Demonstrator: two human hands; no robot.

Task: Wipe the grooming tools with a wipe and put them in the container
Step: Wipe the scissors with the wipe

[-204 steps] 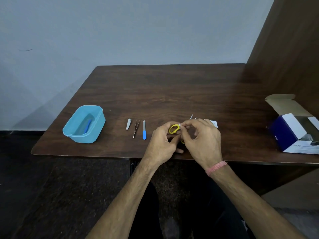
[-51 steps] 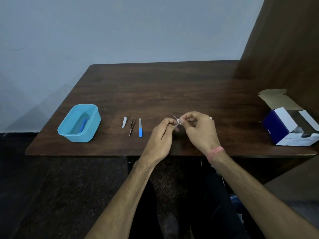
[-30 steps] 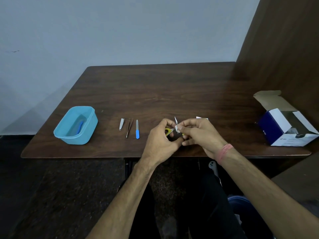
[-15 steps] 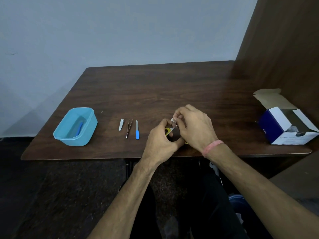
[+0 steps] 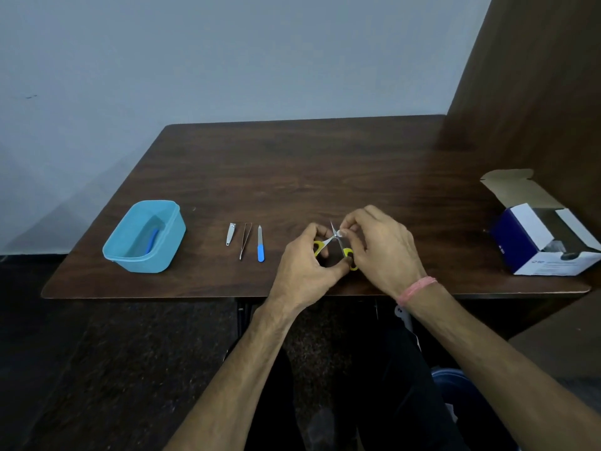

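Note:
My left hand (image 5: 304, 260) grips small yellow-handled scissors (image 5: 332, 243) by the handles, blades spread apart and pointing away from me. My right hand (image 5: 380, 247) pinches a small white wipe (image 5: 339, 233) against one blade near the pivot. Both hands hover just above the near edge of the dark wooden table (image 5: 292, 177). To the left lie a nail clipper (image 5: 230, 233), tweezers (image 5: 245, 240) and a blue-handled nail file (image 5: 260, 248) in a row. Further left stands a light blue container (image 5: 143, 237) with a blue tool (image 5: 151, 239) inside.
An open blue and white cardboard box (image 5: 543, 237) sits at the table's right edge. A brown wooden panel (image 5: 533, 76) rises at the right, a pale wall behind the table. My dark-trousered legs are below the table edge.
The scissors' blades have spread open between my hands. My right hand has shifted the wipe along a blade, and the yellow handles show more.

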